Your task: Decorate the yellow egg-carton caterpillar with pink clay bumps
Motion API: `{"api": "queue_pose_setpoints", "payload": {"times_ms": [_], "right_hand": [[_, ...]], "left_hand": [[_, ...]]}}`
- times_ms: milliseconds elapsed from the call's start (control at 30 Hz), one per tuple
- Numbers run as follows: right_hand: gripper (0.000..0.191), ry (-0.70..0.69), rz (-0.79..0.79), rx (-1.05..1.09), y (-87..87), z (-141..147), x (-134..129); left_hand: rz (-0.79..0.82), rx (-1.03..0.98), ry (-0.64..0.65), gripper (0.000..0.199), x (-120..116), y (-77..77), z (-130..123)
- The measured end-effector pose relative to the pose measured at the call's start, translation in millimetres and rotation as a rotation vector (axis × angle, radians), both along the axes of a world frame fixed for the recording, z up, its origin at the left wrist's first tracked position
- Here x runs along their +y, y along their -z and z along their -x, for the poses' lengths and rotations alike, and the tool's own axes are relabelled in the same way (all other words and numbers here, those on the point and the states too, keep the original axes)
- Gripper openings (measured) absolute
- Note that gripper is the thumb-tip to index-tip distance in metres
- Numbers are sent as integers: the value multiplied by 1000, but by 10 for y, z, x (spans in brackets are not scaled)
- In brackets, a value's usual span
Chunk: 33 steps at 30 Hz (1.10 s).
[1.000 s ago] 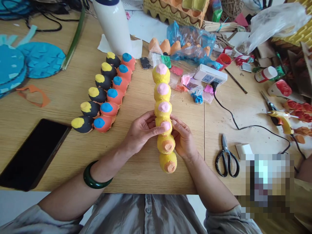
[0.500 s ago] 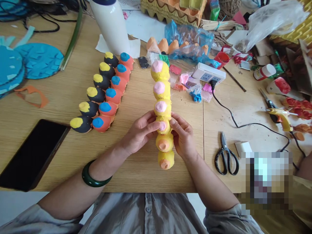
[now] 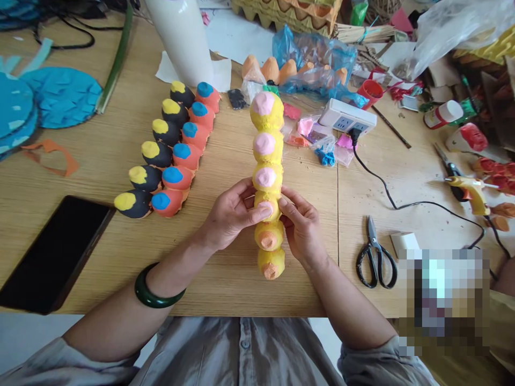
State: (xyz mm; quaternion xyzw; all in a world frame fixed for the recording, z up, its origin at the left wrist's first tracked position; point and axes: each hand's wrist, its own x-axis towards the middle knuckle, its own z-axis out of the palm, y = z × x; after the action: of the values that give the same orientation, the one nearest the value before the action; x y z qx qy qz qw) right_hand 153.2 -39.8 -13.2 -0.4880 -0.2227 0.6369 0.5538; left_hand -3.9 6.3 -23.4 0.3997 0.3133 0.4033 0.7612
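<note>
Wooden table [image 3: 100, 182] with a black smartphone [image 3: 56, 254], black-handled scissors [image 3: 376, 257], a yellow glue gun [image 3: 469, 194], a white power strip [image 3: 346, 115].

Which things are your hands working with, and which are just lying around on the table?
Working with:
the yellow egg-carton strip, with pink and orange tips
the left hand
the right hand

Just lying around:
the black egg-carton strip
the orange egg-carton strip
the scissors
the hot glue gun
the phone
</note>
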Motion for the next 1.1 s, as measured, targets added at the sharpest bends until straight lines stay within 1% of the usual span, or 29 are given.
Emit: {"api": "queue_pose_setpoints", "payload": {"times_ms": [200,300,400,567,700,767,867,967,1033,1100], "right_hand": [[38,-4,23,33,-4,-13,27],[36,15,30,41,-10,-16,38],[34,38,23,35,-14,-14,39],[39,19,-7,-14,-16,-14,18],[40,27,2,-30,-30,-15,5],[38,30,1,-22,-38,-14,6],[37,15,-5,6,-43,-18,18],[36,5,18,43,-35,-31,41],[37,10,38,53,-26,-39,56],[37,21,50,55,-19,-44,66]], "left_hand": [[-16,22,-60,54,-15,-11,-32],[22,-16,-7,50,-17,-5,-26],[19,-32,49,52,-16,-8,-21],[-73,39,-19,56,-34,-12,-25],[-157,91,-94,68,-67,-27,-17],[-183,120,-108,73,-75,-37,-8],[-182,153,-86,80,-63,-38,5],[-147,127,-51,82,-29,-19,13],[-127,79,0,76,-8,-6,17],[-120,24,39,65,3,-2,17]]}}
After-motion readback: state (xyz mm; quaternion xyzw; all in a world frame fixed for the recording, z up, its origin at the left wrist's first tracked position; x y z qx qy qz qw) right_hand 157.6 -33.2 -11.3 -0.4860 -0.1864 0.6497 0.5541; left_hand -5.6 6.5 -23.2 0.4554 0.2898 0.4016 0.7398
